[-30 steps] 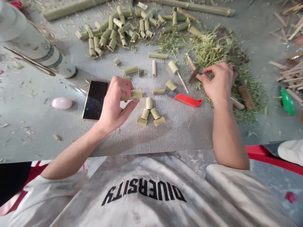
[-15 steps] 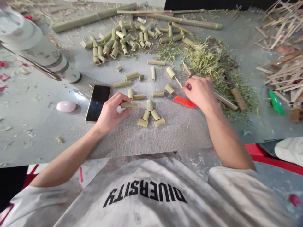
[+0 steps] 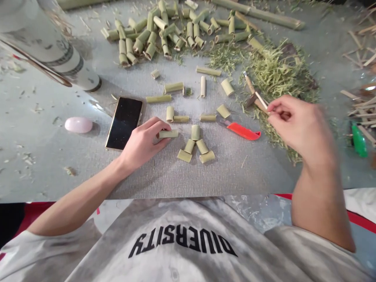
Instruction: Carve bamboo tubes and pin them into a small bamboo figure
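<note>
My left hand (image 3: 147,141) pinches a short bamboo tube (image 3: 169,134) just above the table, beside a black phone (image 3: 125,122). In my right hand (image 3: 296,121), raised over the shavings, is a thin pale stick (image 3: 261,100). Between the hands, short bamboo pieces lie in a figure-like layout, with an upright-set piece (image 3: 195,132) above two slanted leg pairs (image 3: 189,146). Arm-like pieces (image 3: 208,117) lie to either side. A utility knife with an orange-red handle (image 3: 243,131) rests right of them. Behind the stick lies a wooden-handled tool (image 3: 251,86).
A heap of cut bamboo tubes (image 3: 142,41) spreads across the back, with green shavings (image 3: 273,70) at right. A large white patterned cylinder (image 3: 58,51) stands at left, near a pink oval object (image 3: 78,125). Thin wood strips (image 3: 366,113) and a green object (image 3: 358,141) lie far right.
My right hand has moved right with the pale stick, away from the bamboo piece near its tip. My left hand keeps its hold on the tube. The view has shifted slightly.
</note>
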Action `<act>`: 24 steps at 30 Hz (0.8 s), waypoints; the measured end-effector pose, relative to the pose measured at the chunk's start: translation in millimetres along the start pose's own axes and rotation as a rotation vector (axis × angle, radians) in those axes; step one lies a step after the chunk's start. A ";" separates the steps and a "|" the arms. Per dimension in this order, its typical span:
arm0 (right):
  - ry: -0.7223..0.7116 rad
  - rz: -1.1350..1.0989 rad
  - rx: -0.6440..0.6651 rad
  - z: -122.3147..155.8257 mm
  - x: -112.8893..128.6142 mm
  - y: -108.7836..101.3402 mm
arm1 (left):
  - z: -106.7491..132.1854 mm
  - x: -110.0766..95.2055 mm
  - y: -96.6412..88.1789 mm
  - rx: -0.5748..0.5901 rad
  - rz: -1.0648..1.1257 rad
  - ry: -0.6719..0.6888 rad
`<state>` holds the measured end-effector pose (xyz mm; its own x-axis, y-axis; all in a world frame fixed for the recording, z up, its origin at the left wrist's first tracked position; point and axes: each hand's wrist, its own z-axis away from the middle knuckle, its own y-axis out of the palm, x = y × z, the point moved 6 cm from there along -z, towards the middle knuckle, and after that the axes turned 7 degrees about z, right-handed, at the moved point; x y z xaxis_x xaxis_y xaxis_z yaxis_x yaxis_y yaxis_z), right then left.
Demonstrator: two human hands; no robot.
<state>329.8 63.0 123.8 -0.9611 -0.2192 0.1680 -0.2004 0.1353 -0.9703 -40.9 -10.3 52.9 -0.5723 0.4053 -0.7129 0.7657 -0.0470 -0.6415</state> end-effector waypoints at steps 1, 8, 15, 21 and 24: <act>0.003 -0.045 0.013 1.0 6.1 -9.9 | -0.2 -0.3 0.3 0.010 -0.010 -0.013; -0.230 -0.762 0.108 -8.9 75.4 -42.3 | -1.6 -0.3 -0.7 0.038 0.040 -0.053; -0.585 -0.793 -0.073 -15.1 152.7 -36.3 | -3.4 -1.9 -2.2 0.029 0.054 -0.054; -0.711 -0.720 0.021 -12.3 187.4 2.8 | -4.0 -2.1 -2.8 0.036 0.088 -0.078; -0.705 -0.746 0.077 -13.6 189.9 18.5 | -4.0 -1.6 -3.0 0.031 0.080 -0.073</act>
<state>141.1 37.1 140.2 -0.2618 -0.7428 0.6162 -0.6637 -0.3249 -0.6737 -41.1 -7.2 57.1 -0.5302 0.3315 -0.7804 0.8012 -0.1053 -0.5891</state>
